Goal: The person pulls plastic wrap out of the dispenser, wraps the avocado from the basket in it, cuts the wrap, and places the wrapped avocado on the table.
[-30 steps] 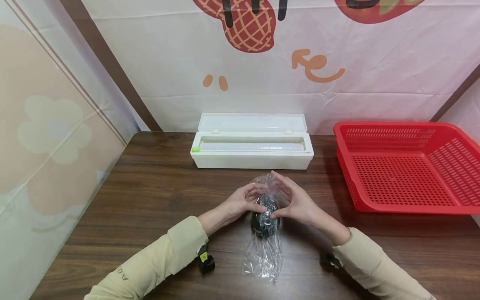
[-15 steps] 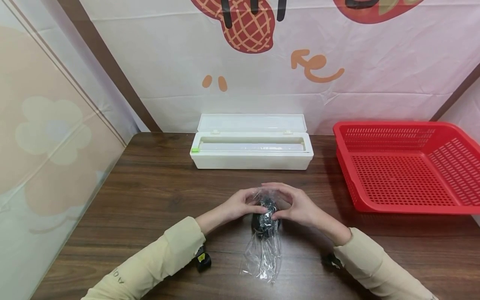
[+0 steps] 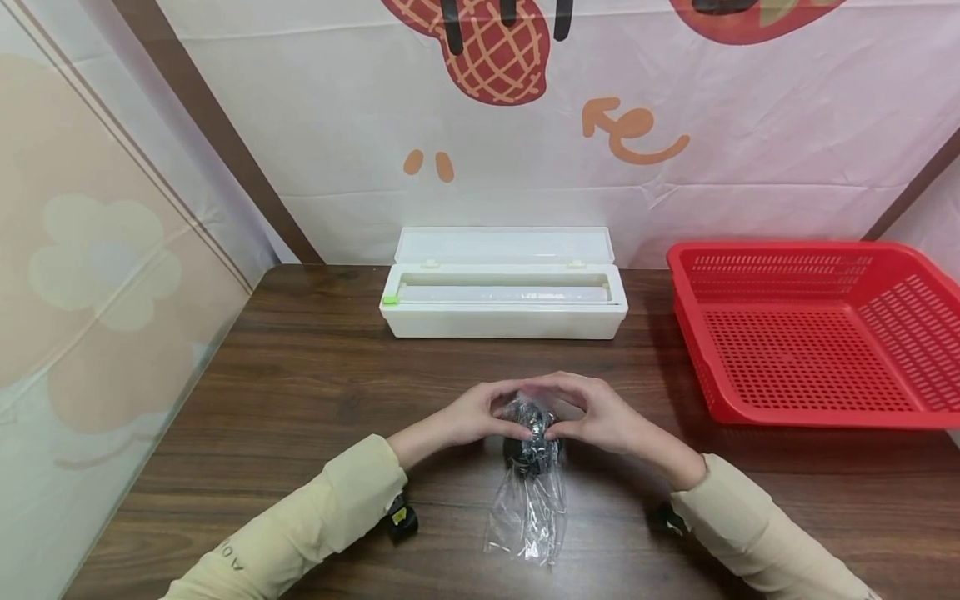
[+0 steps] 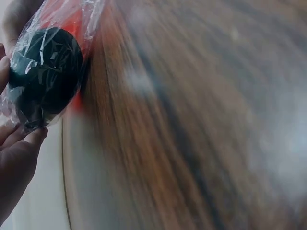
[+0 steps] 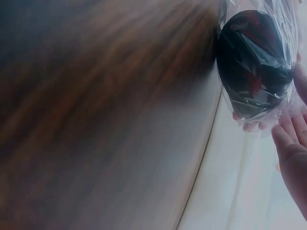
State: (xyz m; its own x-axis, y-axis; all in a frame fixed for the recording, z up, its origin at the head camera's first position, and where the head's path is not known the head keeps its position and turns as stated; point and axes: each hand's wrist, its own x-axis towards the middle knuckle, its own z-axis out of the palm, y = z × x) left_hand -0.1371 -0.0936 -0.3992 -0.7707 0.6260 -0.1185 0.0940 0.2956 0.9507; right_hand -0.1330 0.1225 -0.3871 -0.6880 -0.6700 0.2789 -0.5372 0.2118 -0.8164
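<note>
A dark, rounded object (image 3: 529, 454) lies on the table inside clear plastic film (image 3: 527, 521); its exact kind is unclear. Its smooth oval side (image 4: 45, 72) shows through the film in the left wrist view. At its left, my left hand (image 3: 480, 414) holds the film's far end, thumb on top and fingers curled behind. My right hand (image 3: 600, 415) mirrors it from the right, its thumb close to the other thumb. The fingertips of both hands meet at the far side of the object. Toward me, the film's near end spreads loose and wrinkled on the table.
Behind the hands stands a white film-dispenser box (image 3: 502, 323) with its lid raised and a roll inside. A red perforated basket (image 3: 716, 367) stands at the right. The wooden table (image 3: 315, 367) reaches a printed cloth backdrop (image 3: 337, 100).
Both hands' fingers have come down and nearer to me, drawing the film's far end in against the dark object. The thumbs have moved slightly toward me. Box and basket stay in place.
</note>
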